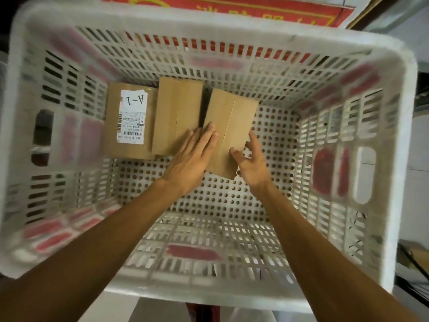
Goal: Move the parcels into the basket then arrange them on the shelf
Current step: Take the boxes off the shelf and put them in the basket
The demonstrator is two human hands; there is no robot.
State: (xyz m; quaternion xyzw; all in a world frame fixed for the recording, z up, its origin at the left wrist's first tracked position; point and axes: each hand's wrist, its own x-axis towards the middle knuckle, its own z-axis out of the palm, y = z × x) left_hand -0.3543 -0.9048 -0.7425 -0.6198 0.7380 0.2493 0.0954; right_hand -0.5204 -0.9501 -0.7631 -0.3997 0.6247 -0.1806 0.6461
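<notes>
Three parcels sat in the basket (pixel 392 112), centre frame. My left hand (pixel 190 156) lay flat and my right hand (pixel 251 165) pinched the third parcel (pixel 228 126). Shelving remained undone.

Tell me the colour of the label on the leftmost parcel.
White label with black print, head view.

Dim, even indoor light; motion blur smears the basket (pixel 394 94) rim; wide-angle bending at edges.

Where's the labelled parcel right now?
Head view: the labelled parcel lies on the basket floor, far-left, touching the plain parcel on its right.
</notes>
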